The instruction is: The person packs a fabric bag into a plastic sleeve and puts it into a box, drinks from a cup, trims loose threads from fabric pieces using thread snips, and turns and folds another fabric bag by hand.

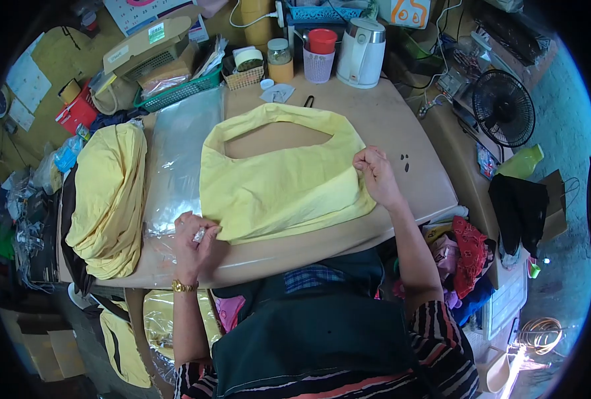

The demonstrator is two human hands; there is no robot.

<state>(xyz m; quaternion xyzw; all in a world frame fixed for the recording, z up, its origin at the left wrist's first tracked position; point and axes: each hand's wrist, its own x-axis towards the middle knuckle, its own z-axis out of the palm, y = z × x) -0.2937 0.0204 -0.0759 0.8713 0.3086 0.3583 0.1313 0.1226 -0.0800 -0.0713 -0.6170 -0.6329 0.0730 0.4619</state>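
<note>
A pale yellow cloth shoulder bag (275, 183) lies spread on the brown-covered table (402, 126), its strap loop toward the back. My left hand (194, 241) pinches the bag's near left corner between thumb and fingers. At the bag's right edge, my right hand (375, 174) is closed on the fabric. Left of the bag lies a stack of clear plastic sleeves (182, 146), partly beside my left hand. Farther left is a pile of folded yellow cloth (109, 199), its individual pieces hard to tell apart.
Along the back stand a white kettle (362, 53), a pink cup with a red top (319, 56), a lidded jar (280, 61) and a green basket (179, 93). A black fan (503, 108) is at the right. Coloured cloths (465, 256) hang below the table's right edge.
</note>
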